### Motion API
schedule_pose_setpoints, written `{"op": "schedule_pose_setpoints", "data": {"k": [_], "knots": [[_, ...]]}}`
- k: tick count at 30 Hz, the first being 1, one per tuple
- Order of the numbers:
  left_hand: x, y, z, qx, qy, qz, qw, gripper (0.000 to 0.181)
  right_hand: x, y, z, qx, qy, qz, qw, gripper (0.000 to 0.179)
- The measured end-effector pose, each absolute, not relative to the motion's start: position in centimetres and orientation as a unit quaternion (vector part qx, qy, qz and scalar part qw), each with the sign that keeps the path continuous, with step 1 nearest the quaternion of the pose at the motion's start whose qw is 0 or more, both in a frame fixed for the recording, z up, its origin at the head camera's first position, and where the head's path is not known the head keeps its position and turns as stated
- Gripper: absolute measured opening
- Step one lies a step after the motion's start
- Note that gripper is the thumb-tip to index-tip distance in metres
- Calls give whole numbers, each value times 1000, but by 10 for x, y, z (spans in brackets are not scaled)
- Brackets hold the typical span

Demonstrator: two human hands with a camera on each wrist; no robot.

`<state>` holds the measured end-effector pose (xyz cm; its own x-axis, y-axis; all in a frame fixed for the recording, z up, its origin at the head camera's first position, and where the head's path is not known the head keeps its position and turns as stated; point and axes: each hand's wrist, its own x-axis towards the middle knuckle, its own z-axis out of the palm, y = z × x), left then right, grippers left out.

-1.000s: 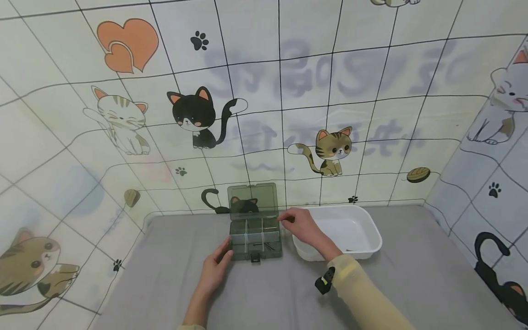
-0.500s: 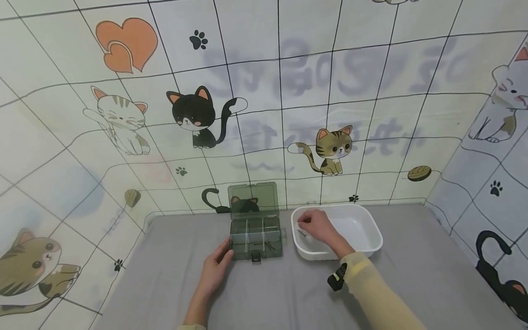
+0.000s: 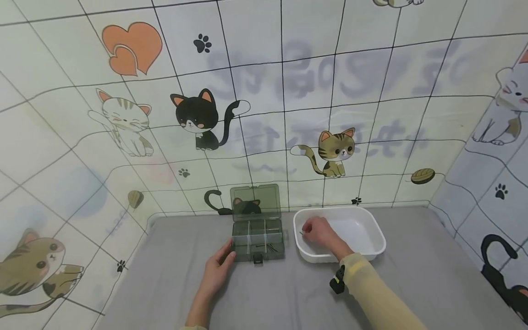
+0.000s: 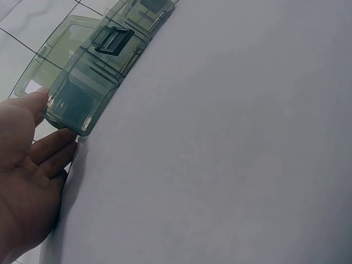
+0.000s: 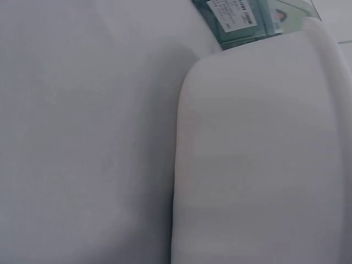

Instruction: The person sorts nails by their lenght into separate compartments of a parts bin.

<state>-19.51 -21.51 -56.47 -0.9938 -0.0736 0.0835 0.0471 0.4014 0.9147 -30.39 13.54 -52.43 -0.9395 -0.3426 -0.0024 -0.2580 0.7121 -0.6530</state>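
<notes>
My left hand (image 3: pixel 217 268) holds the left front corner of a green see-through compartment box (image 3: pixel 240 254), whose lid (image 3: pixel 255 201) stands open at the back. In the left wrist view, the left hand (image 4: pixel 27 170) has its thumb high on the box's end and other fingers low against it. Several thin screws (image 3: pixel 272 248) lie in the front right compartment; a threaded screw (image 4: pixel 130 61) shows through the wall. Inside the left part of a white tray (image 3: pixel 363 254), my right hand (image 3: pixel 321 233) pinches a small screw (image 3: pixel 301 233) with its fingertips. The right wrist view hides that hand behind the tray wall.
A grey cloth (image 3: pixel 280 293) covers the table. The tray stands just right of the box. Behind both rises a tile-patterned wall sheet (image 3: pixel 264 114) with cartoon cats. A white label (image 4: pixel 36 87) shows near the lid; another label (image 5: pixel 234 14) is on the box's side.
My right hand has moved right from beside the box into the tray, then down onto a screw lying there. The left hand stays at the box's corner.
</notes>
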Motion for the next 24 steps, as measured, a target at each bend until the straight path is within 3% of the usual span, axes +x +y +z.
{"op": "schedule_pose_setpoints", "data": {"k": [24], "knots": [[-192, -215, -564, 6, -833, -551, 54, 47, -301, 135, -524, -161, 936, -304, 80, 11]]}}
